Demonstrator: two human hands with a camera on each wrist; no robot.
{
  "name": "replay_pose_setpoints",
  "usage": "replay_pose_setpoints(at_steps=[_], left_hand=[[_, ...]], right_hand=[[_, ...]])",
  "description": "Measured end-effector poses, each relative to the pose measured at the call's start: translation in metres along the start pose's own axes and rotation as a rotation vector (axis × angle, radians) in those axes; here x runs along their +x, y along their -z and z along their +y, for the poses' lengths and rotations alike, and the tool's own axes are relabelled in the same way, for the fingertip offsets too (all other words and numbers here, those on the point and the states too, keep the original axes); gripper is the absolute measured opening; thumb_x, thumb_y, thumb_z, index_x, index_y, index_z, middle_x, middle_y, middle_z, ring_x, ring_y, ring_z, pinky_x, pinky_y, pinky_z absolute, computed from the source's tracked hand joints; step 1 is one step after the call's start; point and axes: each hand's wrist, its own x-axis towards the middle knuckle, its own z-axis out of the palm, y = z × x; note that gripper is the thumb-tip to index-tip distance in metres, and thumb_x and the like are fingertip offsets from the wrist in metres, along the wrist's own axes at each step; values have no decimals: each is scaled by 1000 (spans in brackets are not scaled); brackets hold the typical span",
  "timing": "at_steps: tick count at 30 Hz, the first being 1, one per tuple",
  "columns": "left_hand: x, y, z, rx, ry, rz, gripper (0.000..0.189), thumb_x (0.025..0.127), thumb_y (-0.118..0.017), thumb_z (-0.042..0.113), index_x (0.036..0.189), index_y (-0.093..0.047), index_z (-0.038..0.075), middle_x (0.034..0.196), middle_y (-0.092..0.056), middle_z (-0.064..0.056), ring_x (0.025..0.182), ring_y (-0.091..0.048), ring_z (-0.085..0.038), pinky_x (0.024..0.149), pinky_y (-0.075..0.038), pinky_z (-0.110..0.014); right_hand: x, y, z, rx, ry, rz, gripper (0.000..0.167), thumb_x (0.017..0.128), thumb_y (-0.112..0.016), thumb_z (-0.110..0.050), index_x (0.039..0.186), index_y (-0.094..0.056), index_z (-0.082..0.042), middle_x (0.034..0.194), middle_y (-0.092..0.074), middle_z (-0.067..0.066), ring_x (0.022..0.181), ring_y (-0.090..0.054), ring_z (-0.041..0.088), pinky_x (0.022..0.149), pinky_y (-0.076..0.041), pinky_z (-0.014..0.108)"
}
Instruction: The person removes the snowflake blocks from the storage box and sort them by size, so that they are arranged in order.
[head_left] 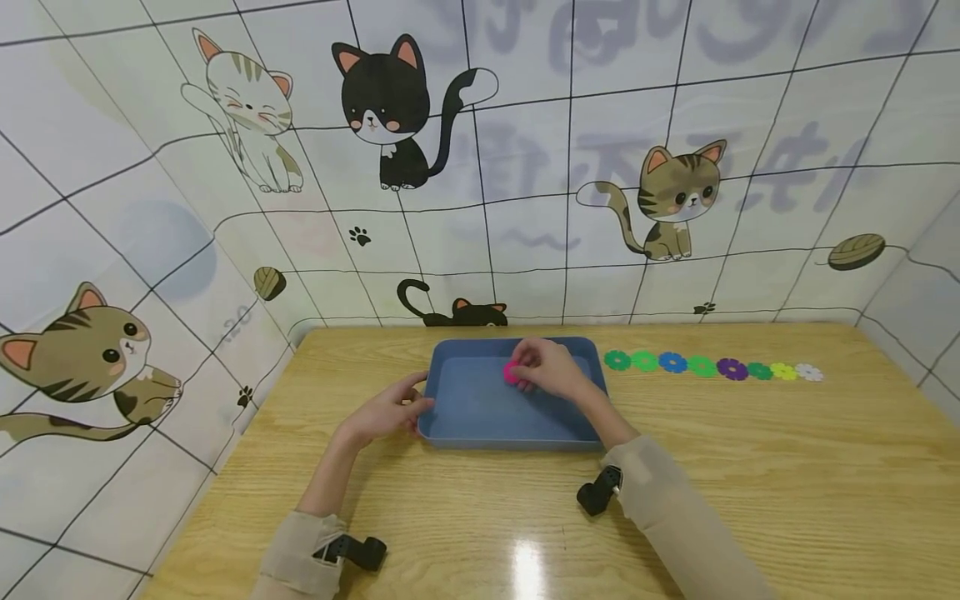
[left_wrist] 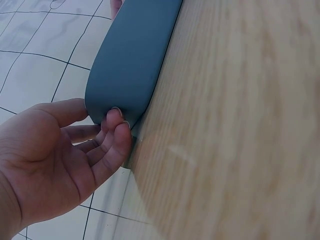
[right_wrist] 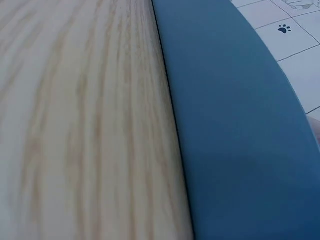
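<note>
A blue tray (head_left: 480, 417) lies on the wooden table, its outer wall filling much of both wrist views. At its left end, my left hand (head_left: 386, 412) holds the tray. The left wrist view shows the thumb at the rim and curled fingers (left_wrist: 117, 142) against the end wall. Over the inside of the tray, my right hand (head_left: 551, 368) pinches a bright pink plastic disc (head_left: 512, 372) between thumb and fingers, which partly cover it. In the right wrist view the tray wall (right_wrist: 235, 125) hides nearly all of that hand.
Right of the tray, several notched, flower-shaped plastic discs lie in a row, from a green disc (head_left: 617, 360) through a blue disc (head_left: 672, 362) and a purple disc (head_left: 732, 369) to a white disc (head_left: 809, 372). A cat-patterned wall covering (head_left: 525, 242) stands behind the table (head_left: 465, 508).
</note>
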Motion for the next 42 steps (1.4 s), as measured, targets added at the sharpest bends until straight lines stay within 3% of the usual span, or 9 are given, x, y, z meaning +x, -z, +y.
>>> replay_pose_setpoints(at_steps=[11, 20, 25, 34, 42], left_hand=[[1, 1, 1, -24, 11, 0, 68, 106, -55, 18, 160, -18, 0, 100, -55, -16, 71, -67, -25, 76, -57, -38], [-1, 1, 2, -25, 17, 1, 67, 106, -55, 18, 160, -18, 2, 100, -54, -15, 72, -67, -26, 78, -57, -39], [-1, 1, 2, -21, 20, -1, 67, 107, -54, 17, 160, -17, 2, 100, -54, -16, 72, -67, -25, 77, -57, -38], [0, 0, 3, -22, 24, -2, 67, 106, -54, 17, 160, -17, 2, 101, -55, -16, 71, -66, -25, 78, -57, -38], [-1, -1, 2, -28, 14, -11, 68, 106, -54, 17, 160, -16, 0, 100, -54, -16, 71, -65, -24, 78, -57, -38]], right_hand=[[-17, 30, 9, 161, 28, 44, 22, 95, -70, -3, 109, -58, 8, 93, -70, 21, 74, -71, 28, 69, -60, 43], [-37, 61, 16, 201, 33, 82, 27, 96, -70, -5, 113, -56, 11, 98, -70, 23, 78, -72, 30, 74, -59, 50], [-50, 80, 20, 164, 47, 100, 26, 95, -70, -4, 112, -58, 11, 97, -69, 25, 78, -71, 37, 71, -60, 42], [-78, 117, 34, 79, 32, 160, 24, 97, -68, -4, 113, -58, 12, 93, -69, 20, 75, -69, 27, 68, -60, 39], [-109, 150, 47, -11, -60, 188, 33, 100, -66, -14, 120, -54, 9, 99, -66, 16, 80, -67, 25, 70, -58, 34]])
